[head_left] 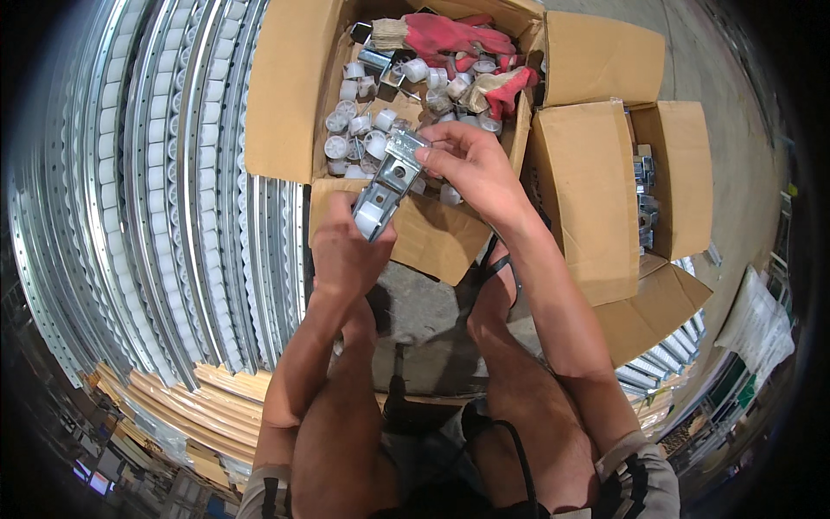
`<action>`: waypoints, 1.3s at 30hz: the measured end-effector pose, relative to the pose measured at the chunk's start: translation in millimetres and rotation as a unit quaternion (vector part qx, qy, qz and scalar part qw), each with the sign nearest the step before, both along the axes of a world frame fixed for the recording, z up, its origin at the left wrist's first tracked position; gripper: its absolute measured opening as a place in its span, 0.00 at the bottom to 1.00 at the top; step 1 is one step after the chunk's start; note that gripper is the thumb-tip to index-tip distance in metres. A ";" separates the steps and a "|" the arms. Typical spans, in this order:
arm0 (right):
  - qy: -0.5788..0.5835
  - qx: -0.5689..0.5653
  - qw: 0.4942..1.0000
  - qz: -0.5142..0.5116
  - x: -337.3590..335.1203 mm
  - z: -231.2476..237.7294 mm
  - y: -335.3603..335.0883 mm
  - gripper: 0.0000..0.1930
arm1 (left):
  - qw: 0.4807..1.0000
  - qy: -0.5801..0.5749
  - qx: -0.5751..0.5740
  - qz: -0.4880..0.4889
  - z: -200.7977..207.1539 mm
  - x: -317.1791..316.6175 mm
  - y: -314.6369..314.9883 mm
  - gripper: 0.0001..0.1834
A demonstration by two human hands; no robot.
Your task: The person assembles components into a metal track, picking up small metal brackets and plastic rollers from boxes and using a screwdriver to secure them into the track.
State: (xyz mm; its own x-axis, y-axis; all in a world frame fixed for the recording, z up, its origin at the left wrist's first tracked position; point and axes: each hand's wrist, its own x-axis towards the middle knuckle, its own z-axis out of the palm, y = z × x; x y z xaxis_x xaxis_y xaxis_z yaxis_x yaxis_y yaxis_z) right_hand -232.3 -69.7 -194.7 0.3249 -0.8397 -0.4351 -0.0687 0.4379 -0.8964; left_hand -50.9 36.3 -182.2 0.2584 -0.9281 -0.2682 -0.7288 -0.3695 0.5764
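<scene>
Knees (415, 406) low in the frame, bare forearms rising from them. Left hand (346, 246) is curled around the lower end of a metal bracket (389, 177), thumb pressed against a white roller (370, 216) seated in it. Right hand (471, 164) comes in from the other side, fingertips pinching the bracket's upper end. The bracket tilts, held in the air just above the near flap of an open box (285, 95). Inside the box: a heap of white rollers (359, 121), a few more metal pieces, and red gloves (454, 39) lying at the far end. To the right, a second box (588, 182) with metal brackets (645, 195) stacked inside. Left of it all, long roller rails (164, 190) laid side by side.
</scene>
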 end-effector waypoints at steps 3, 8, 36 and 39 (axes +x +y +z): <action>-0.020 -0.005 1.000 0.005 0.0 5.4 -1.7 0.16 | 1.000 0.021 0.012 -0.015 5.2 2.2 0.7 0.24; -0.114 0.055 0.992 -0.028 -2.3 4.2 -6.7 0.11 | 0.996 0.014 -0.049 -0.079 -6.7 0.7 9.8 0.32; 0.026 0.007 0.999 0.041 -11.8 -1.8 -10.0 0.10 | 0.988 0.093 0.014 -0.119 8.5 22.3 -1.7 0.25; 0.006 -0.016 1.000 0.011 -10.2 -7.4 -10.0 0.12 | 0.986 0.109 0.008 -0.124 9.3 24.1 -2.4 0.25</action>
State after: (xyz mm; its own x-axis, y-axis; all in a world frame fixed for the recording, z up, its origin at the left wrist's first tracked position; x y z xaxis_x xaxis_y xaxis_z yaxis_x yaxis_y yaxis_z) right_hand -242.6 -79.8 -202.1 0.3377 -0.8460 -0.4126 -0.0893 0.4076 -0.9088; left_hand -26.8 33.9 -172.9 -0.0410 -0.9508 -0.3070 -0.6567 -0.2060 0.7255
